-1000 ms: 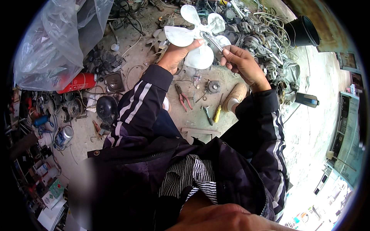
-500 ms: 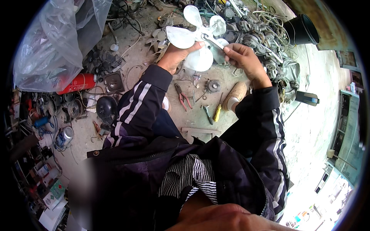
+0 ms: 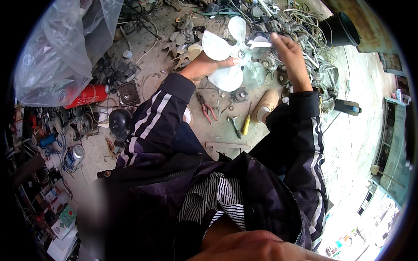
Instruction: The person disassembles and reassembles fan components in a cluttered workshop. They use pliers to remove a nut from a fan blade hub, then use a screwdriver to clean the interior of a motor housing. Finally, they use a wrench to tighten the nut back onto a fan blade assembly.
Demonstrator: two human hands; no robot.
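A whitish plastic fan blade (image 3: 216, 45) with several rounded petals is held up above the floor in front of me. My left hand (image 3: 203, 67) grips it from the left, thumb lying near the round hub; the other fingers are mostly hidden behind the petals. Up and to the right of the hub, my right hand (image 3: 291, 54) pinches a small wrench (image 3: 261, 44) by one end. The wrench points left across the fan, its jaw apart from the hub. Beneath the fan a small motor part (image 3: 240, 94) rests on the floor, partly covered.
Red-handled pliers (image 3: 206, 108), a hammer-like tool (image 3: 234, 127) and a yellow-handled screwdriver (image 3: 246, 125) lie between my feet. Motor parts and cables (image 3: 300, 26) are heaped beyond. A black bucket (image 3: 340, 29) stands far right; a clear plastic bag (image 3: 56, 56) and red cylinder (image 3: 89, 95) are left.
My right hand has drawn the wrench up and away from the hub. The fan has turned and shifted right and slightly nearer in my left hand.
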